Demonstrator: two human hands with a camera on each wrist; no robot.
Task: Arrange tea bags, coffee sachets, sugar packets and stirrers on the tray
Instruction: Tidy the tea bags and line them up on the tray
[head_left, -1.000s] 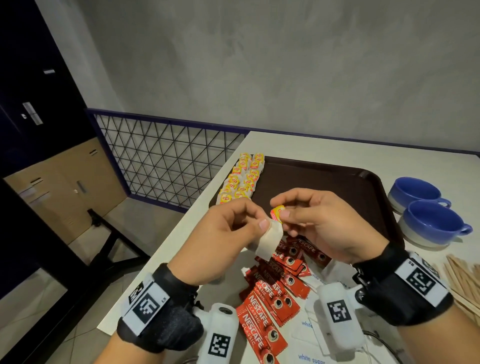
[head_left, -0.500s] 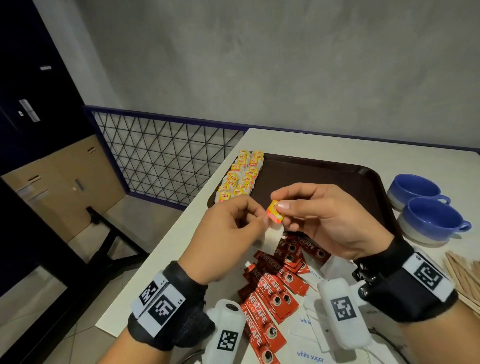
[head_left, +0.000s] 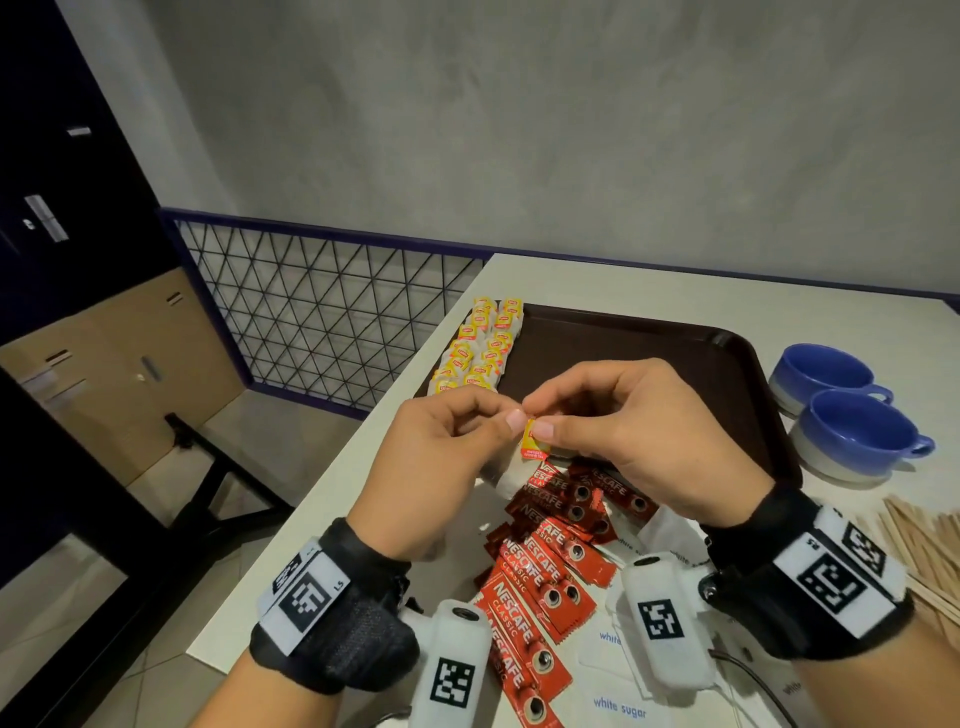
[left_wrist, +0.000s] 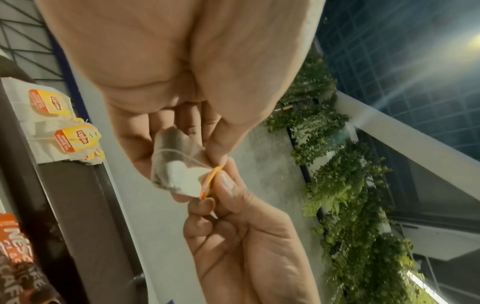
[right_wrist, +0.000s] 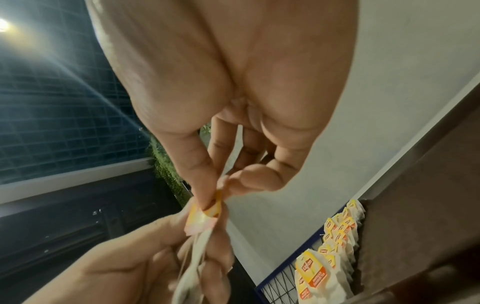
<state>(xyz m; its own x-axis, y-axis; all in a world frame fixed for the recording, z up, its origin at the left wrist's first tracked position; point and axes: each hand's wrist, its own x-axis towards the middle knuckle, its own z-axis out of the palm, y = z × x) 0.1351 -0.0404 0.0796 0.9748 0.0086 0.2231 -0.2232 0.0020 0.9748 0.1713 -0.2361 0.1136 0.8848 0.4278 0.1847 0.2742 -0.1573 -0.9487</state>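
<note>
Compared w/ a sec ago, the tea bag (head_left: 535, 447) has been brought lower and closer btwn both hands: its yellow tag, earlier held up by the right hand (head_left: 639, 436), is now pinched at thumb and forefinger, while the left hand (head_left: 441, 457) is pinched on the white pouch, seen more fully in the left wrist view. The bag is held in the air, just above the coffee sachets (head_left: 545, 571) on the desk (head_left: 675, 280), not yet on the tray (head_left: 623, 343). Tag and string appear to be getting tidied before placement. Two rows of tea bags (head_left: 478, 348) already lie at the tray's left edge, so this one is prob. meant for the near end. Sugar packets (head_left: 618, 706) and stirrers (head_left: 914, 540) are left on the desk, untouched.
</note>
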